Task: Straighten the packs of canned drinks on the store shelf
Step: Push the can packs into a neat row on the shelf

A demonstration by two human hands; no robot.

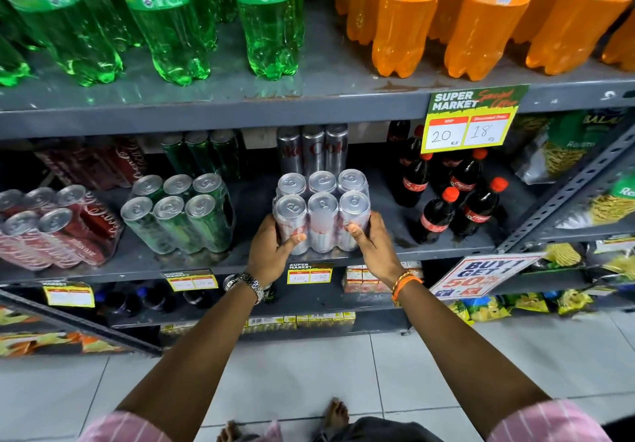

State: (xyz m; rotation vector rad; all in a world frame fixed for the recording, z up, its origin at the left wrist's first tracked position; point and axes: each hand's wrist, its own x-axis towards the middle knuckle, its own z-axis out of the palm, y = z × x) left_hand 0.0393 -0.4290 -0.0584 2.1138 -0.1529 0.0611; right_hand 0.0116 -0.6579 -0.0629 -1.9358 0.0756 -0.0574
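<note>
Both hands, left [271, 249] and right [369, 245], clasp the silver pack [321, 213]; leftward, green pack [178, 213] and red pack [58, 225] look still askew.

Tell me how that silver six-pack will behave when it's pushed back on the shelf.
The silver six-pack probably slides as one stiff block, since wrap binds the cans. It is likely heavy for its size. Gripped by left hand and right hand, tipping seems unlikely.
</note>
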